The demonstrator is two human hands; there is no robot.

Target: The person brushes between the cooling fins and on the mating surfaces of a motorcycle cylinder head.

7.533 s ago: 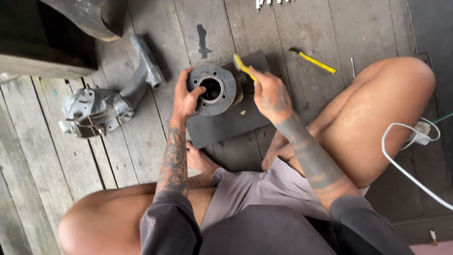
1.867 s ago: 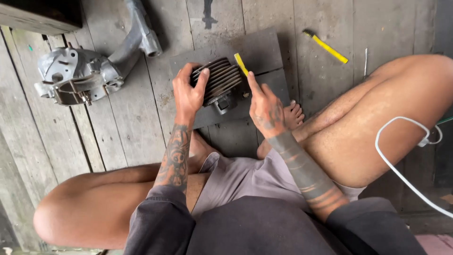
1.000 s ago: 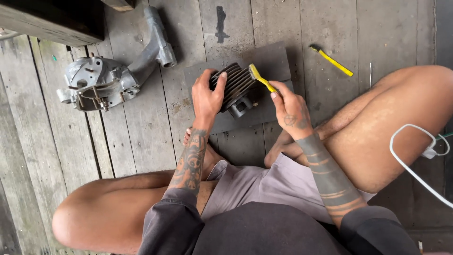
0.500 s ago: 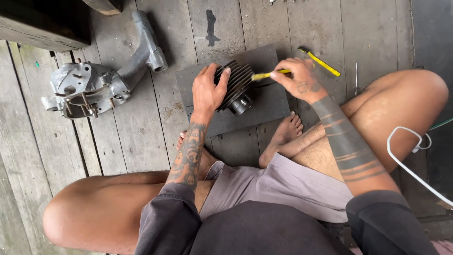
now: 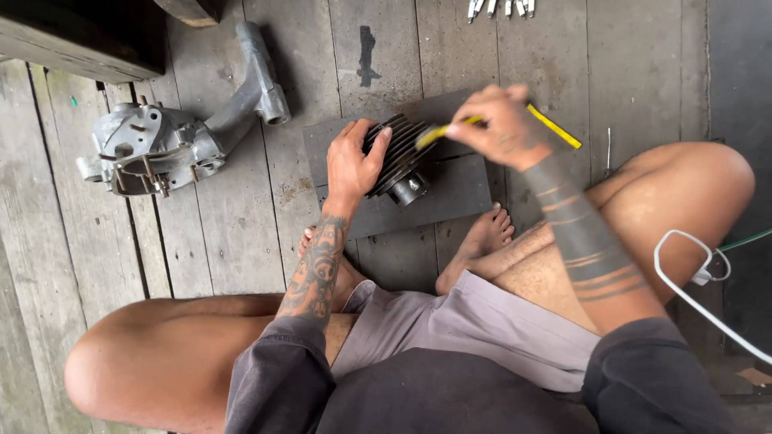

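I sit cross-legged on a wooden floor. My left hand [image 5: 352, 163] grips a dark finned engine cylinder [image 5: 402, 157], tipped on its side on a dark grey mat [image 5: 450, 189]. My right hand [image 5: 498, 124] holds a thin yellow-handled tool [image 5: 438, 133], its tip resting against the cylinder's fins from the right. A second yellow-handled tool [image 5: 556, 128] lies on the floor just behind my right hand.
A grey metal engine casing [image 5: 173, 137] lies on the planks to the left. A dark box [image 5: 80, 36] fills the top left corner. Several small metal pieces [image 5: 498, 8] sit at the top edge. A white cable [image 5: 691, 281] loops by my right knee.
The cylinder was turned from flat with its bore upward onto its side. My right hand swung from behind it round to its right side, the yellow tool still at the fins.
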